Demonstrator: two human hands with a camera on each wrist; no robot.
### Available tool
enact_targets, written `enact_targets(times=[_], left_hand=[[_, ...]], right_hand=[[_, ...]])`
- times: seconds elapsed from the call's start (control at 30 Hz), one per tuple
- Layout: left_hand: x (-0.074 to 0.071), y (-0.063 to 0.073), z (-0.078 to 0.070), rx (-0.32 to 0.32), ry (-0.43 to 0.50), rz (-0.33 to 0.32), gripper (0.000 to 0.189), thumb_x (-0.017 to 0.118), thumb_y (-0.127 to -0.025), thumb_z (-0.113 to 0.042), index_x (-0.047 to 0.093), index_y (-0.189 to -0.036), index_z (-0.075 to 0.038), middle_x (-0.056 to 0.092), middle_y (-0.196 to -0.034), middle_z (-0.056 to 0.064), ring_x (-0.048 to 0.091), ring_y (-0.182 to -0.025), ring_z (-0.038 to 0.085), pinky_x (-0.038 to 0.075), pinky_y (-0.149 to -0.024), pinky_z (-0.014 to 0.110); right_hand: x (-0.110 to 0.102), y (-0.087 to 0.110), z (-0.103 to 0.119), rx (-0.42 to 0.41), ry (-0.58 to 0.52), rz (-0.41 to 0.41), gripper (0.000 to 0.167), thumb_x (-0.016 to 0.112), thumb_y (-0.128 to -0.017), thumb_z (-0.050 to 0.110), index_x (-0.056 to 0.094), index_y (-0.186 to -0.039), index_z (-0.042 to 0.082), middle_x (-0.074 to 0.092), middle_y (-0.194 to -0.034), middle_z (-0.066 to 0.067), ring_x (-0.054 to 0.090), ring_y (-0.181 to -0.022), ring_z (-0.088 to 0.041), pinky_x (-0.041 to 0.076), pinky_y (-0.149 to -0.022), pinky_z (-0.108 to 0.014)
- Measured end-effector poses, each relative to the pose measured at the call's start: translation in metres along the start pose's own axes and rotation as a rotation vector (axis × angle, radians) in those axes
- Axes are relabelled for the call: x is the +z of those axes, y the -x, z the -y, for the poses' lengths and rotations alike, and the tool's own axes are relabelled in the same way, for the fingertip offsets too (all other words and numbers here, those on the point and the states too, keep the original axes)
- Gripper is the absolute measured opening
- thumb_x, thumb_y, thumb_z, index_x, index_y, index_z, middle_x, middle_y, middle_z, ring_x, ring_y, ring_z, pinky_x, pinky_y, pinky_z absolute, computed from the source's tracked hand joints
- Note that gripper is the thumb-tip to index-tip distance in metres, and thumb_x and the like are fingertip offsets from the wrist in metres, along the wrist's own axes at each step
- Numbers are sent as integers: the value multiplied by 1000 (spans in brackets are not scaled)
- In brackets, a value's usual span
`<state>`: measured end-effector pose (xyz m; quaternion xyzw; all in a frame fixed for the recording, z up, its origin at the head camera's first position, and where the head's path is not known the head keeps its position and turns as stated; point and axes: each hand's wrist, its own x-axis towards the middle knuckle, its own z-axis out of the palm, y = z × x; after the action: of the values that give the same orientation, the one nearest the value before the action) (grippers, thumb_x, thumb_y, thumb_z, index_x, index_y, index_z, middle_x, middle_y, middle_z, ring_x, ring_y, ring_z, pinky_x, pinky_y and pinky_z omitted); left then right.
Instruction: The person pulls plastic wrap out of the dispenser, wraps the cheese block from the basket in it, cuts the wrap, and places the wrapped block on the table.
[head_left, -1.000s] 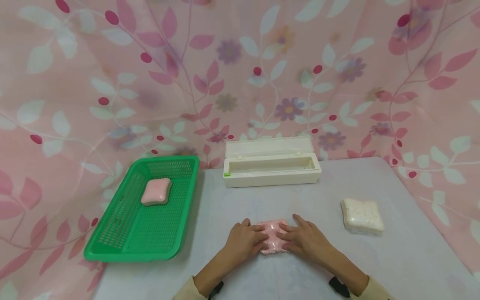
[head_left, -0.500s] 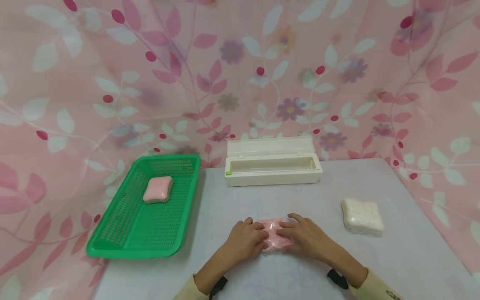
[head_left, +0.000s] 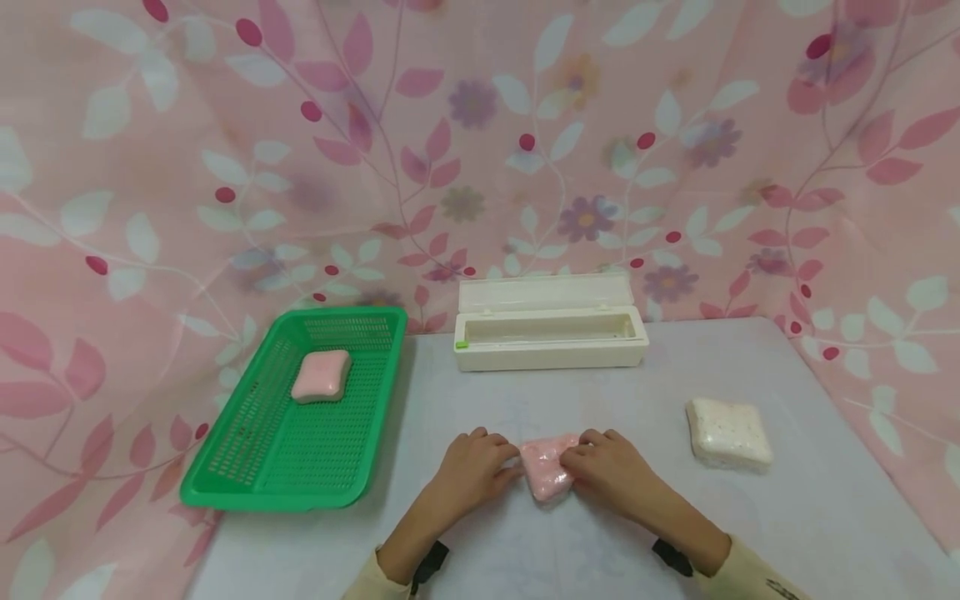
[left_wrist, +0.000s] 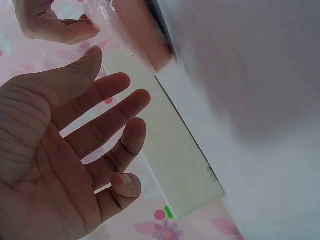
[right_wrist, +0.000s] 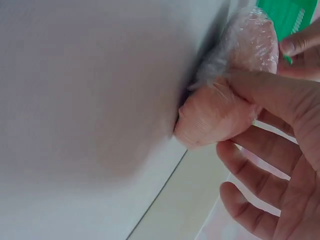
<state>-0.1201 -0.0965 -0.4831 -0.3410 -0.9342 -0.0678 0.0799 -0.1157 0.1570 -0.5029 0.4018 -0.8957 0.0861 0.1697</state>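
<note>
Pinching the film-wrapped pink block at its right side: right hand is closing thumb against fingers, probably to control loose film. Block is sitting on the counter between 2 hands. Left hand is hovering just beside it, fingers spread and curved, contact unclear, likely guarding against slip. Green basket is probably sitting aside for elbow room.

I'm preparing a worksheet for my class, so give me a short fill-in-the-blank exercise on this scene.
The wrapped block pinched by the right hand is coloured ____.
The basket is coloured ____.
The long box has a lid that is not shut but ____.
Missing words: pink; green; open.
</note>
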Motion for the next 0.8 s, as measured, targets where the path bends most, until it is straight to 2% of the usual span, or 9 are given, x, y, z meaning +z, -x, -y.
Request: enact_targets(times=[0.17, 0.3, 0.53, 0.63, 0.8], left_hand=[[-1, 2, 3, -4, 1, -25, 19, 79, -84, -32, 78, -97, -18, 73, -95, -5, 59, -74, 16, 40, -56, 24], [-1, 3, 4, -7, 4, -34, 18, 79, -84, -31, 77, -95, -18, 73, -94, -4, 59, -73, 16, 39, -55, 23], [-1, 7, 4, -32, 8, -13, 17, 79, -84, -31, 77, -95, -17, 73, -94, -4, 59, -74, 16, 40, -56, 25], [-2, 8, 4, -37, 6, -3, 17, 79, -84, -31, 77, -94, -18, 72, -94, -4, 59, -74, 16, 40, -56, 25], [-2, 9, 5, -48, 8, -1, 16, 79, -84, -30, 76, -93, -17, 72, -92, -3, 58, -72, 16, 40, -56, 25]], right_hand=[[-11, 5, -16, 101, 2, -33, 26, 86, -71, 13, 66, -86, 20, 69, -81, 8, 62, -89, -23, 49, -72, -42], [-21, 14, -39, 194, 32, -78, 30, 90, -67, 14, 69, -89, 18, 70, -81, 4, 61, -90, -27, 49, -72, -47], [-34, 28, -82, 346, 161, -139, 30, 88, -67, 14, 61, -80, 12, 67, -71, -6, 61, -86, -36, 47, -66, -55], [-39, 34, -96, 437, 201, -130, 29, 88, -69, 15, 62, -81, 9, 66, -70, -10, 59, -85, -38, 45, -65, -56], [-42, 36, -111, 598, 199, -104, 28, 86, -74, 18, 63, -82, 2, 62, -64, -13, 54, -79, -41, 44, -63, -56]])
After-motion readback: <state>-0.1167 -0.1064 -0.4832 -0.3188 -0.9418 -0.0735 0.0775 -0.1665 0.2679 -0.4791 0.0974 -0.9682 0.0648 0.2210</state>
